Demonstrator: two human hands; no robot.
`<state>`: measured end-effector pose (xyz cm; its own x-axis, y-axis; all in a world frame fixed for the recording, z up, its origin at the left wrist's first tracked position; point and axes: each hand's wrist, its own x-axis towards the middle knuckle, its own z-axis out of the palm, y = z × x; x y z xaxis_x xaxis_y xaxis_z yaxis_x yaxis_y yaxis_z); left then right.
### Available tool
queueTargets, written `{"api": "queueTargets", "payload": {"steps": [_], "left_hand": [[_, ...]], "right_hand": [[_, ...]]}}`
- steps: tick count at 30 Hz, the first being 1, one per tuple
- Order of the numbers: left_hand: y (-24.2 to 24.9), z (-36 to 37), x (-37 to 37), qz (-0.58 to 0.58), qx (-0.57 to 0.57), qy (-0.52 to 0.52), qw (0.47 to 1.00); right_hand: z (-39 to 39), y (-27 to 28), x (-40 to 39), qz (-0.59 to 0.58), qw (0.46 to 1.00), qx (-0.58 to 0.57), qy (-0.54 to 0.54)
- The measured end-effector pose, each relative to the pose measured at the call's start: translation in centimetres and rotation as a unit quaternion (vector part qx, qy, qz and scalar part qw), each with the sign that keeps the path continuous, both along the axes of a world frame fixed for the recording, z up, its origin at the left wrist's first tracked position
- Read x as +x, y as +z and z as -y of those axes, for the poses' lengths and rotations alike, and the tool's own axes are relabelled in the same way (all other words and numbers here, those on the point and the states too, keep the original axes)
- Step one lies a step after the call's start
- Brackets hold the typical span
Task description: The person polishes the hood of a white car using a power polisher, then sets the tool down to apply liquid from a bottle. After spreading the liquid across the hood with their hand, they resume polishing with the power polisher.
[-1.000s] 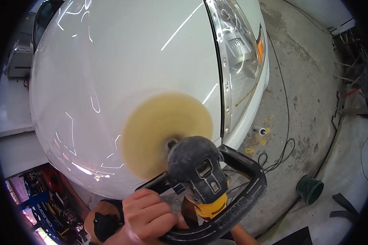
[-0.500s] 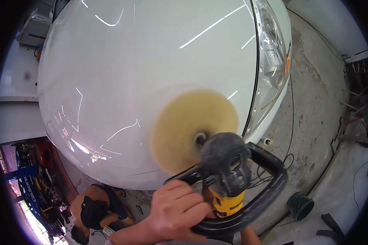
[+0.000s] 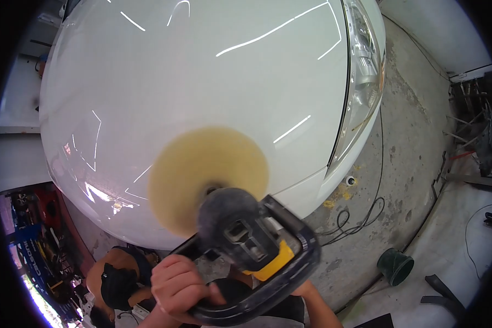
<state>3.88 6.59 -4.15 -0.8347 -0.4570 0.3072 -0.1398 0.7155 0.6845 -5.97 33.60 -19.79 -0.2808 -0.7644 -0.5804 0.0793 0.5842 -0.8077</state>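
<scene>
A black and yellow polisher (image 3: pixel 251 232) is in front of me, its round yellow pad (image 3: pixel 208 169) blurred by spinning on a white car hood (image 3: pixel 191 87). My left hand (image 3: pixel 177 284) is wrapped round the left side of the polisher's black loop handle (image 3: pixel 306 257). On the other side, my right forearm (image 3: pixel 320 309) runs up behind the machine. The polisher hides the fingers of that hand.
A clear headlight (image 3: pixel 364 65) borders the hood on the right. A black cord (image 3: pixel 361 221) lies coiled on the concrete floor near a small bottle (image 3: pixel 350 181) and a dark green bucket (image 3: pixel 395 267). Another person (image 3: pixel 120 279) crouches at lower left.
The polisher, with my left hand on its handle, has moved left across the hood, away from the headlight. More of the floor cord now shows. The view has shifted slightly.
</scene>
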Motion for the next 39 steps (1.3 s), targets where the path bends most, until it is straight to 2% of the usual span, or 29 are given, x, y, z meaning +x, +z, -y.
{"api": "queueTargets", "payload": {"steps": [2,3,4,6,9,10,12,16,18,19,21,22,23,25,26,27,29,30,33,34,39], "left_hand": [[-0.8,0.0,-1.7,-0.033,0.001,-0.027,0.999],[-1.2,0.1,-2.9,-0.05,0.0,-0.042,0.998],[-1.4,0.4,-4.2,-0.054,0.028,-0.085,0.995],[-1.9,0.2,-6.9,-0.067,0.081,-0.104,0.989],[-3.0,-1.0,-10.8,-0.068,0.084,-0.092,0.99],[-3.0,-1.4,-11.6,-0.076,0.087,-0.08,0.99],[-3.0,-1.8,-12.4,-0.082,0.077,-0.061,0.992],[-3.1,-1.1,-10.5,-0.095,0.091,-0.057,0.99],[-2.9,-0.7,-7.9,-0.087,0.096,-0.055,0.99],[-2.6,-0.5,-6.4,-0.071,0.098,-0.054,0.991],[-1.8,0.3,-3.5,-0.05,0.1,-0.059,0.992],[-1.6,0.5,-2.0,-0.052,0.103,-0.058,0.992],[-1.6,0.6,-0.7,-0.061,0.106,-0.05,0.991],[-2.2,0.5,1.7,-0.071,0.111,-0.039,0.991],[-2.6,0.4,2.8,-0.081,0.085,-0.019,0.993],[-2.9,0.2,3.7,-0.088,0.059,0.0,0.994],[-3.3,-0.4,5.0,-0.095,0.056,0.01,0.994],[-3.5,-0.6,5.4,-0.104,0.049,0.02,0.993],[-3.4,-0.9,4.3,-0.117,0.052,0.023,0.992],[-3.3,-0.8,3.6,-0.121,0.051,0.017,0.991],[-4.1,-0.4,-0.3,-0.105,0.139,-0.048,0.984]], "right_hand": [[-1.4,-1.0,-0.8,0.001,0.999,-0.024,-0.037],[-4.1,-3.8,-0.5,-0.08,0.995,-0.046,0.03],[-5.7,-4.4,-1.0,-0.088,0.995,-0.044,0.034],[-8.7,-4.9,-2.4,-0.132,0.991,-0.006,0.035],[-10.2,-4.2,-5.4,-0.198,0.978,0.045,0.05],[-7.9,-1.8,-6.0,-0.086,0.994,-0.001,-0.061],[-6.2,0.6,-6.8,0.059,0.986,0.138,-0.074],[-6.5,-0.2,-4.3,-0.009,0.991,0.109,-0.073],[-8.5,-2.5,-2.5,-0.218,0.974,-0.057,-0.007],[-10.4,-4.2,-1.4,-0.225,0.973,-0.022,0.038],[-11.0,-4.4,-0.9,-0.229,0.972,-0.015,0.045],[-3.5,-5.7,-1.4,-0.229,0.972,-0.01,0.05],[-2.0,-6.1,-1.1,-0.23,0.972,-0.007,0.055],[-4.4,-5.9,1.1,-0.23,0.971,0.0,0.066],[-3.7,-6.4,1.9,-0.228,0.971,0.004,0.071],[-6.3,-5.9,2.3,-0.225,0.972,0.009,0.074],[-6.0,-5.4,2.9,-0.218,0.972,0.016,0.083],[-5.0,-6.2,3.2,-0.216,0.972,0.019,0.088],[-10.7,-4.5,2.9,-0.209,0.972,0.03,0.102],[-5.6,-5.7,1.8,-0.208,0.972,0.033,0.108],[-2.4,-5.2,-3.6,-0.208,0.968,0.047,0.134]]}}
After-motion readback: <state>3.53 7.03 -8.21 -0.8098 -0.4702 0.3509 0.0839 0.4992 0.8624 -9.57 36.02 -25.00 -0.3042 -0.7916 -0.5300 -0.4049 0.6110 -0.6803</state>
